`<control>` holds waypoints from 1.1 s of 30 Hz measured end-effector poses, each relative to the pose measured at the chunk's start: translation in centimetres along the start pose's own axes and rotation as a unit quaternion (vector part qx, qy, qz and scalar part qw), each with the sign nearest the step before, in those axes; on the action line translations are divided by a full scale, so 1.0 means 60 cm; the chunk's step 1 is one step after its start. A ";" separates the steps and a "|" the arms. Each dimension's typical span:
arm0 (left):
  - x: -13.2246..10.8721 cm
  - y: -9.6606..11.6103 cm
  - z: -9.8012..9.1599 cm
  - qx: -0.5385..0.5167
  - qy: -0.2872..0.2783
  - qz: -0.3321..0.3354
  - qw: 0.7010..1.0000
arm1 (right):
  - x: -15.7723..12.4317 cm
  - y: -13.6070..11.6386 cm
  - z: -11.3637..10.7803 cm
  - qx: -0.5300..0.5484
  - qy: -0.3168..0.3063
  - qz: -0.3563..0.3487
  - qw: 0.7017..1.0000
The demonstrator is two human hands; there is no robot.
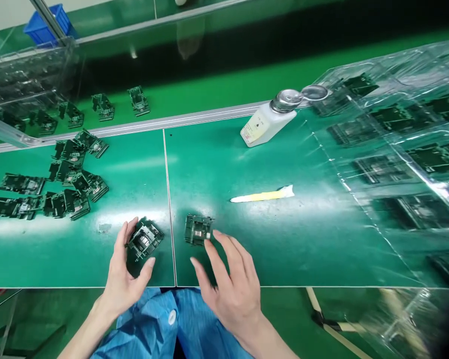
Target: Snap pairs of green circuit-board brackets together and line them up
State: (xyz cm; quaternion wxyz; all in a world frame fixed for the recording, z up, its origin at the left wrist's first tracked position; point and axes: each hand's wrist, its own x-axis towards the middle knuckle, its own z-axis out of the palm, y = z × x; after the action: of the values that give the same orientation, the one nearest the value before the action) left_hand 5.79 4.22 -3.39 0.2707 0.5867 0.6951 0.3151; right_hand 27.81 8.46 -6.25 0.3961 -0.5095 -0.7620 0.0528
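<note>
My left hand (125, 276) curls around a small green circuit board (145, 240), with fingers on its left side and the thumb under its near corner. My right hand (230, 281) hovers with fingers spread. Its fingertips reach a second small circuit board (198, 229) lying on the green mat (284, 239), and nothing is in its grasp. Both boards sit near the table's front edge, either side of a seam in the mat.
Several more circuit boards (65, 179) lie piled at the left. A yellow-handled brush (264, 195) lies mid-table. A white dispenser bottle (266, 122) stands behind it. Clear plastic trays (396, 139) holding boards fill the right side. A blue bin (47, 22) sits far left.
</note>
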 end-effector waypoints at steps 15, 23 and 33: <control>0.097 -0.013 -0.017 -0.288 -0.127 -0.056 0.948 | 0.031 0.033 0.020 0.296 -0.268 0.167 0.902; 0.025 0.027 0.038 -0.198 0.059 -0.107 0.973 | -0.011 0.021 0.023 0.265 -0.158 0.109 0.945; 0.040 0.036 0.043 -0.189 0.050 -0.097 0.976 | -0.005 0.021 0.034 0.266 -0.140 0.092 0.949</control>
State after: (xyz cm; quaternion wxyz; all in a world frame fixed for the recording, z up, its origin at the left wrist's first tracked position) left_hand 8.73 7.18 -3.49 0.3707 0.4382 0.6889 0.4427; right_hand 27.47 9.45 -8.43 0.4000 -0.4410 -0.7179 0.3609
